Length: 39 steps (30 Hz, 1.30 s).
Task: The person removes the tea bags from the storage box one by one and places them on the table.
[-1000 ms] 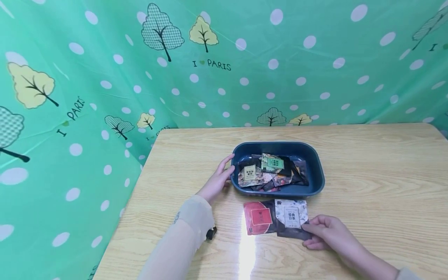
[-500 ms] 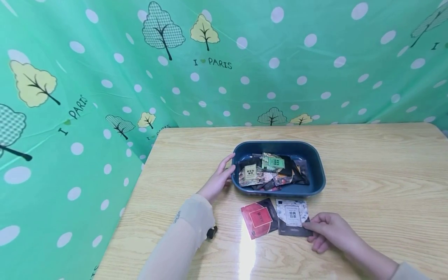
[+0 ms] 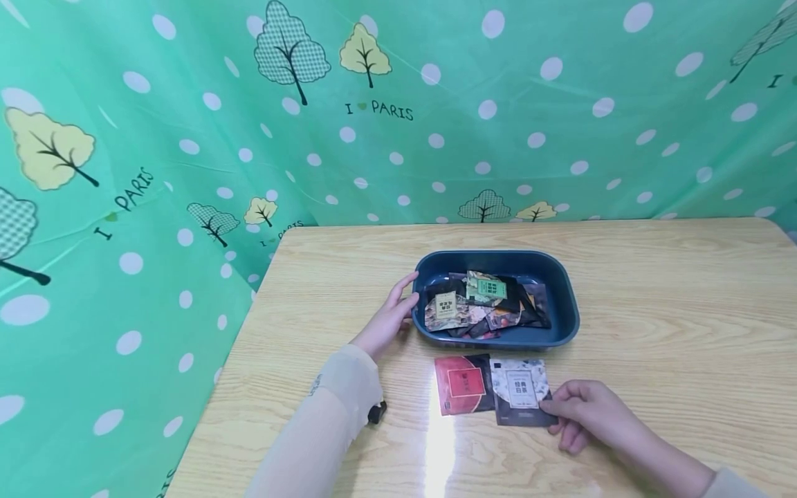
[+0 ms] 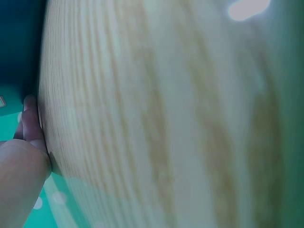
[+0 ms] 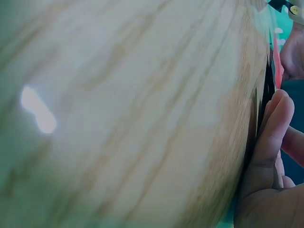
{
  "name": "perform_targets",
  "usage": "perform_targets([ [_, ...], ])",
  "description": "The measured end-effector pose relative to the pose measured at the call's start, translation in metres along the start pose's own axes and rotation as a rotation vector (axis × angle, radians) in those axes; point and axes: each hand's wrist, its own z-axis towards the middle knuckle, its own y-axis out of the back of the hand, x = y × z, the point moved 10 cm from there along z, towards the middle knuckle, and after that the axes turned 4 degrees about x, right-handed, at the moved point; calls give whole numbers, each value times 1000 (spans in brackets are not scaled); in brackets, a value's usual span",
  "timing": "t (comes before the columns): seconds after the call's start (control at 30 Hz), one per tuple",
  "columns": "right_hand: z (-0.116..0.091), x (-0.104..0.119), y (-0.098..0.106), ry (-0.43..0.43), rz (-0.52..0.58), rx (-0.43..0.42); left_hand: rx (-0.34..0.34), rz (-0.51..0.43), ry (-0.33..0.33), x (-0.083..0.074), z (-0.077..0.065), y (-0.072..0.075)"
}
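Note:
My left hand [image 3: 387, 325] rests against the left end of a dark blue oblong basin [image 3: 568, 321], thumb and forefinger touching its rim. Only part of this hand [image 4: 26, 147] shows in the left wrist view, beside the basin wall [image 4: 21, 42]. Just in front of the basin, a white and dark tea sachet [image 3: 521, 389] lies on the table. My right hand [image 3: 588, 413] pinches its lower right edge, thumb on top. A red and black sachet [image 3: 465, 384] lies side by side with it, their edges meeting. In the right wrist view, the right fingers [image 5: 273, 128] are close to the tabletop.
Several sachets lie jumbled in the basin, among them a green-labelled one [image 3: 488, 288] and a cream-labelled one [image 3: 445, 311]. The wooden table [image 3: 672, 311] backs onto a green dotted curtain [image 3: 548, 111]. A small black object [image 3: 376, 413] sits by the left wrist.
The red sachet tilted, its lower end swinging, then came back nearly straight beside the white one. My right hand stayed on the white sachet, which shifted slightly. The left hand has not moved.

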Motion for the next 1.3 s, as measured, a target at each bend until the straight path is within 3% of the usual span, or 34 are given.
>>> perform_targets([
  [0.3,-2,4,-1,64,32,54,-2,5,-5,0,2,1],
  [0.67,1,3,7,76,37,55,-3,9,-2,1,2,0],
  [1.3,-1,1,10,14,-41,-53,-3,7,-12,1,2,1],
])
